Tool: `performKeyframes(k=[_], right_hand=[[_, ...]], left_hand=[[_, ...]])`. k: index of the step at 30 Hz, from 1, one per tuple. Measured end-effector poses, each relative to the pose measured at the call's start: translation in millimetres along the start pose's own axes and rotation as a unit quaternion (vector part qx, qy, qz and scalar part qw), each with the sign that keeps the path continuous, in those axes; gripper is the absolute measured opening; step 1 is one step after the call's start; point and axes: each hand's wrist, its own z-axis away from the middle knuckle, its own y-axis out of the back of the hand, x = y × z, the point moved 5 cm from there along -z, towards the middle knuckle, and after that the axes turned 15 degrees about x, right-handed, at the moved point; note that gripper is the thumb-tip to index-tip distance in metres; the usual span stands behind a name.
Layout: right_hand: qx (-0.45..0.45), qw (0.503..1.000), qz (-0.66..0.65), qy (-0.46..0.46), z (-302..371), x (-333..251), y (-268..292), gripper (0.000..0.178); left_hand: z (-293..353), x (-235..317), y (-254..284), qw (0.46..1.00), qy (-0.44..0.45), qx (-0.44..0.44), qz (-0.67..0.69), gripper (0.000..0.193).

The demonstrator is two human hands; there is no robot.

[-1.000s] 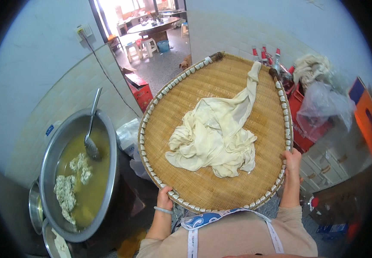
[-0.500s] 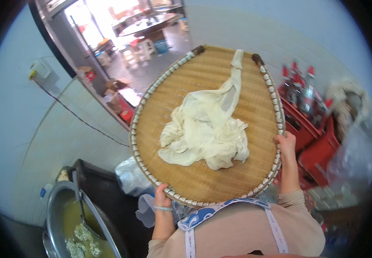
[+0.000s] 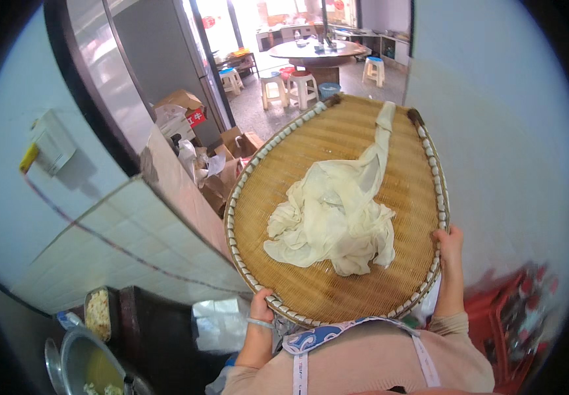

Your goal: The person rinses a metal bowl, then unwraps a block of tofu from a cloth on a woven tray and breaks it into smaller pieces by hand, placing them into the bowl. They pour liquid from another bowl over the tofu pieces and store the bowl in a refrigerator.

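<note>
Head view, left hand: the left hand (image 3: 261,308) grips the near-left rim of the woven tray (image 3: 337,299), thumb over the edge; fingers underneath are hidden.
Right hand: the right hand (image 3: 450,242) grips the right rim; the hands are well apart, both clamped on the tray.
Tray: held in front of the torso, narrow end pointing away; its place between the hands is unchanged from the earlier pictures.
Cloth: the pale, damp-looking cloth (image 3: 337,217) lies bunched on the tray, its twisted tail reaching the far end; no clear shift.
Basin: the metal basin (image 3: 67,359) has dropped into the lower-left corner, mostly out of frame.
Crates: the red crates (image 3: 495,316) now sit at lower right, blurred.
Doorway: larger and more central, showing the round table (image 3: 291,51) and white stools (image 3: 273,89).
Work status: judged as carrying, with the person turned toward the doorway and the load stable.
</note>
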Motion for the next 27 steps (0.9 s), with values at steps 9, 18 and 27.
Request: performKeyframes(k=[9, 18, 27], right_hand=[[0.047, 0.995, 0.039, 0.075, 21, -48, 16, 0.011], [-0.013, 0.999, -0.019, 0.033, 1, -9, -8, 0.012], [-0.165, 0.976, -0.143, 0.02, -43, 58, 2, 0.008]], left_hand=[[-3, 6, -9, 0.999, 0.013, -0.029, 0.023, 0.033], [45, 33, -7, 0.987, -0.143, 0.036, 0.06, 0.04], [177, 15, -5, 0.927, -0.367, 0.065, 0.033, 0.009]])
